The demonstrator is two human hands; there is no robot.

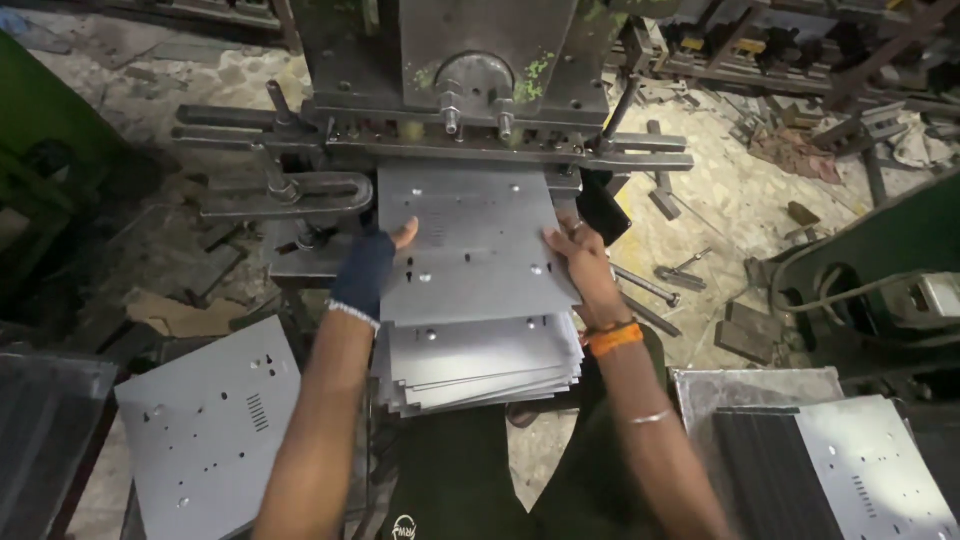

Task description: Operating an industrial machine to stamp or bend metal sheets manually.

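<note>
1. The left hand [368, 268], in a dark wrap, and the right hand [582, 262] pinch the top metal sheet [470, 240] by its side edges.
2. The sheet lies on the stack [480, 365], its far end under the press [470, 80].
3. Risk: fingers so near the press could be crushed, and the sheet's sharp edges could cut.

The head view is dim and uneven. Light falls from above onto the grey metal sheet [470, 245], which shows a soft sheen, and onto the pale floor [740, 190] at right. The left edge and bottom corners sink into deep shadow. Edges bend slightly outward, and fine detail looks soft and smeared.
</note>
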